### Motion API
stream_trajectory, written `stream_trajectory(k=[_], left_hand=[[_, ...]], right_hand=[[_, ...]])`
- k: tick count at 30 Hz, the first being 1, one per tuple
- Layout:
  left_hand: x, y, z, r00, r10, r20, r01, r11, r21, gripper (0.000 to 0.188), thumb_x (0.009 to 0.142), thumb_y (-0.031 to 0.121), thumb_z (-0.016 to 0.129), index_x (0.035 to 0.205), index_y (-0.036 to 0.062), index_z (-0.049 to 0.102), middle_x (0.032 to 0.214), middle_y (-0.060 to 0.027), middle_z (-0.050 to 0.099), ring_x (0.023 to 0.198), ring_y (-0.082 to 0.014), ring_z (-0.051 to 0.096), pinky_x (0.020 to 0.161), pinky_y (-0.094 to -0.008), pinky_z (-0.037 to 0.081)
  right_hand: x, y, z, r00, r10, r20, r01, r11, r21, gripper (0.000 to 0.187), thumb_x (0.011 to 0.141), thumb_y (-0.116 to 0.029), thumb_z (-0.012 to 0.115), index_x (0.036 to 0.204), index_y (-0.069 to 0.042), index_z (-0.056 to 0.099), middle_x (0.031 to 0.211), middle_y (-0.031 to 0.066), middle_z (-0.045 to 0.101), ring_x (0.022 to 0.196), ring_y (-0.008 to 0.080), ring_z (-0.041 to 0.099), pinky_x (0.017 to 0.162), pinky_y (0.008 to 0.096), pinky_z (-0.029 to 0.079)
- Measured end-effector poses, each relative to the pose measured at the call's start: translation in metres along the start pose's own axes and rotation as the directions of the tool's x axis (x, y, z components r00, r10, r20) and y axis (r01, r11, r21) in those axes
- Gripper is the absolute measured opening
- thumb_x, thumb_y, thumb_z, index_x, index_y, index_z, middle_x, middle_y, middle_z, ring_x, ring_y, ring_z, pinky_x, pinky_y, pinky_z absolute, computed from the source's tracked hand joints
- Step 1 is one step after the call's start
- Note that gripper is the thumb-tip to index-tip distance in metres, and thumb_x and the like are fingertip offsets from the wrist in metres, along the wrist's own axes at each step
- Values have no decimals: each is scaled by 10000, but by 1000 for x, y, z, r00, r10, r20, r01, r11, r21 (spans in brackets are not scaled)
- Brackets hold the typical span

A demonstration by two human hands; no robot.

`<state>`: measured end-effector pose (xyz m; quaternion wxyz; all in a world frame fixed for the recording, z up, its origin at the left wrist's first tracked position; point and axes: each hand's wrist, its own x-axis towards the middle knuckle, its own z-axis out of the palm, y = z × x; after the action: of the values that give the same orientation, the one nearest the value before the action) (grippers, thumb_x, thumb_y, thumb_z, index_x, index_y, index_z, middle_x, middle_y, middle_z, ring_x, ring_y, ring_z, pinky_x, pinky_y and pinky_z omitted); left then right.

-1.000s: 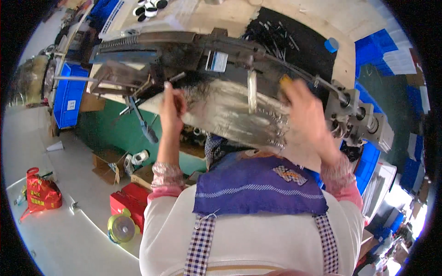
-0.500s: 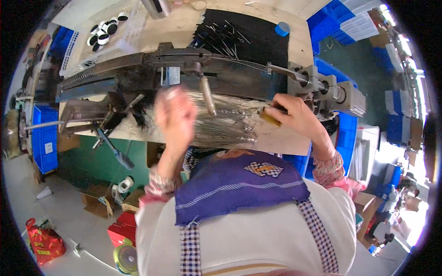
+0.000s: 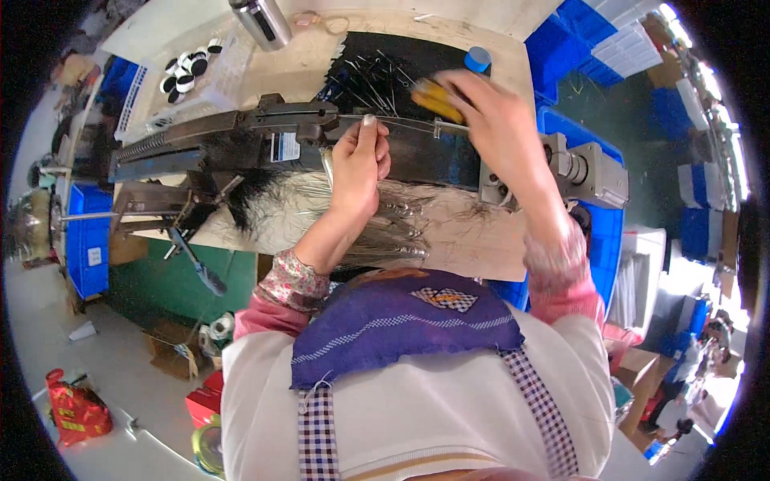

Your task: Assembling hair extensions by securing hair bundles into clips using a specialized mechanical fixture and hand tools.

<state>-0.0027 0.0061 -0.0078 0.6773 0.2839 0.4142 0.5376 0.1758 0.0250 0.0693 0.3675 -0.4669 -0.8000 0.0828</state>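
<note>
My left hand (image 3: 359, 167) is closed in front of the long metal bench machine (image 3: 241, 132), thumb up, pinching at the thin wire (image 3: 411, 123) stretched along it. My right hand (image 3: 499, 108) is raised over the machine's right part, wrapped round a yellow tool (image 3: 437, 100) whose kind is lost in motion blur. Below my left hand, a bundle of thin loose wires (image 3: 393, 232) lies on the wooden table (image 3: 473, 240). Dark bristles (image 3: 249, 196) are gathered left of the bundle. To the right of the wire stands the machine's grey spindle head (image 3: 573, 168).
Behind the machine a black mat (image 3: 353, 68) carries several metal rods, with a blue cap (image 3: 477, 58) at its edge. A clear basket (image 3: 216, 88) of black-and-white round pieces stands back left, near a steel flask (image 3: 263, 22). Blue crates (image 3: 573, 36) stand at the right.
My right hand has risen from the table's front, carrying the yellow tool up over the machine. My left hand has moved right and up to the wire. The lever handle has swung left.
</note>
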Motion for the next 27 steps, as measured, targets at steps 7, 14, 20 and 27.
stream_trajectory(k=[7, 14, 20, 27], left_hand=[[-4, 5, 5, 997, -68, -34, 67, 997, -25, 248, 986, 287, 506, 867, 75, 551, 552, 49, 349, 453, -65, 285, 431, -239, 233], [2, 5, -6, 997, -61, 43, 63, 997, -44, 353, 990, 398, 462, 924, 64, 555, 595, -3, 479, 467, -106, 419, 457, -249, 349], [-1, 3, 9, 953, -90, 289, 161, 959, -233, 691, 960, 610, 265, 1300, 25, 407, 1277, -162, 501, 1200, -261, 487, 993, -407, 406], [1, 34, -10, 915, -151, 374, 387, 586, -711, 783, 911, 614, 419, 1338, -37, 336, 1372, -182, 402, 1321, -317, 349, 1104, -434, 318]], right_hand=[[39, 15, 50, 858, -50, 511, -62, 978, 200, 243, 803, -36, 573, 1024, 1, 666, 828, 158, 685, 781, 300, 665, 740, 372, 522], [51, 15, 33, 703, 181, 688, -547, 755, 360, 294, 891, -74, 593, 1172, 13, 602, 834, 64, 639, 687, 106, 608, 644, 254, 533], [65, 17, 35, 561, 187, 806, -608, 754, 248, 329, 926, -133, 571, 1231, -9, 570, 892, 71, 627, 705, 126, 607, 655, 281, 533], [48, 12, 24, 946, 41, 323, 53, 959, -280, 468, 882, -174, 581, 1337, -101, 496, 971, 148, 523, 946, 323, 547, 798, 375, 457]])
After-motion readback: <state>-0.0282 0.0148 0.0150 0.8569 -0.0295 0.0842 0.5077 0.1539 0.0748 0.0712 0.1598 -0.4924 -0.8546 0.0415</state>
